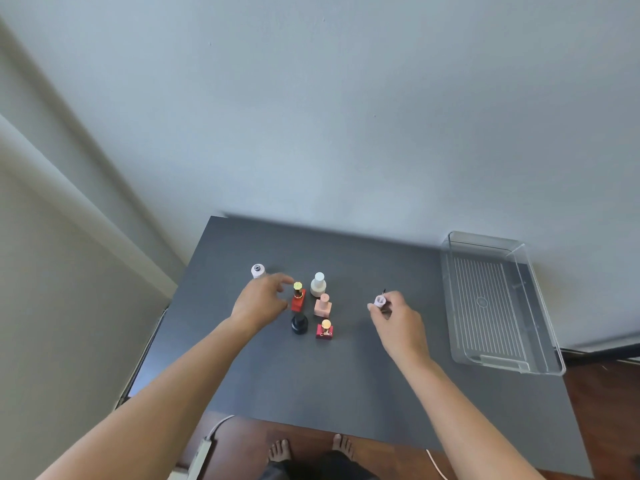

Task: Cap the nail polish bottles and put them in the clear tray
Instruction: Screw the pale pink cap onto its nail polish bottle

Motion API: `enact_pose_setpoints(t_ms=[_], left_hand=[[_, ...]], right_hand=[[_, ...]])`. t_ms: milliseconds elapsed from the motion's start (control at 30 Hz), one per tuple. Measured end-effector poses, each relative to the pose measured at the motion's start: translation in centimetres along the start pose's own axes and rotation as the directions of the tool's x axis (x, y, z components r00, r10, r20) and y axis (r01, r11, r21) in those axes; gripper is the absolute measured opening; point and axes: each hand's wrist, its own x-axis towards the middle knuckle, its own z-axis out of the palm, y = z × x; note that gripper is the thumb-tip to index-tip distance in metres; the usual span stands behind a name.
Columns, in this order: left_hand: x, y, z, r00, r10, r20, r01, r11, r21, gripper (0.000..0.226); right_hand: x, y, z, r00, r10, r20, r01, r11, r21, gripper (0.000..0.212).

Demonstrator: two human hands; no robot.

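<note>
My right hand (398, 317) is pinching a lilac brush cap (380, 301); my left hand (263, 299), fingers half open and empty, is hovering near its uncapped bottle (258, 270) at ten o'clock on the table (346, 393). Small, light, slippery glass: I'd grip its sides. The tray (540, 367) is sitting at three o'clock

We note a dark grey table (346, 375) against a pale grey-white wall (346, 116). The bottles: lilac (257, 271), red with a gold cap (298, 299), white with a pale blue cap (318, 285), peach-pink (323, 305), black (299, 323), and magenta with a gold cap (325, 330). The loose cap (380, 301) is lilac. The clear tray (540, 367) shows a ribbed, striped floor. The flooring (606, 393) is reddish-brown wood.
</note>
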Motion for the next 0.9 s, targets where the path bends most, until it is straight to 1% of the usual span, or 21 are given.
enact_pose_setpoints(t_ms=[100, 133, 200, 267, 367, 433, 533, 667, 733, 833, 900], left_hand=[[-0.2, -1.0, -1.3, 0.990, -0.034, -0.136, 0.030, 0.999, -0.034, 0.019], [-0.2, -1.4, -1.7, 0.983, -0.068, -0.172, 0.058, 0.997, -0.060, 0.015], [0.2, -2.3, -2.0, 0.961, -0.161, -0.224, 0.136, 0.983, -0.121, 0.023], [0.7, -3.1, -2.0, 0.942, -0.236, -0.237, 0.199, 0.965, -0.170, 0.040], [1.5, -3.7, -1.5, 0.936, -0.295, -0.192, 0.246, 0.938, -0.245, 0.061], [2.1, -3.7, -1.2, 0.937, -0.304, -0.172, 0.249, 0.927, -0.279, 0.066], [2.9, -3.6, -0.7, 0.940, -0.292, -0.175, 0.231, 0.924, -0.304, 0.057], [3.8, -3.6, -0.5, 0.938, -0.292, -0.189, 0.218, 0.917, -0.334, 0.031], [3.7, -3.6, -0.6, 0.936, -0.290, -0.200, 0.210, 0.916, -0.342, 0.021], [2.9, -3.1, -1.0, 0.932, -0.299, -0.205, 0.202, 0.898, -0.390, 0.015], [2.2, -2.3, -1.6, 0.931, -0.291, -0.221, 0.179, 0.891, -0.417, 0.016]], right_hand=[[0.1, -1.1, 0.3, 0.999, -0.045, 0.012, 0.045, 0.999, 0.030, 0.013], [0.1, -1.5, 0.4, 0.998, -0.059, 0.017, 0.058, 0.998, 0.040, 0.012], [0.0, -2.1, 0.7, 0.996, -0.082, 0.029, 0.080, 0.995, 0.062, 0.009], [-0.1, -2.6, 0.8, 0.994, -0.101, 0.041, 0.098, 0.992, 0.077, 0.007], [-0.2, -3.3, 0.9, 0.991, -0.123, 0.054, 0.117, 0.989, 0.092, 0.006], [-0.3, -3.6, 0.8, 0.990, -0.134, 0.053, 0.128, 0.987, 0.097, 0.005], [-0.5, -3.9, 0.5, 0.989, -0.139, 0.041, 0.134, 0.986, 0.101, 0.006], [-0.7, -4.0, 0.0, 0.989, -0.140, 0.037, 0.136, 0.985, 0.104, 0.006], [-0.7, -4.1, -0.1, 0.988, -0.149, 0.030, 0.146, 0.984, 0.099, 0.007], [-0.6, -4.4, -0.3, 0.987, -0.158, 0.025, 0.155, 0.983, 0.097, 0.006], [-0.6, -4.7, -0.3, 0.985, -0.170, 0.023, 0.167, 0.981, 0.097, 0.006]])
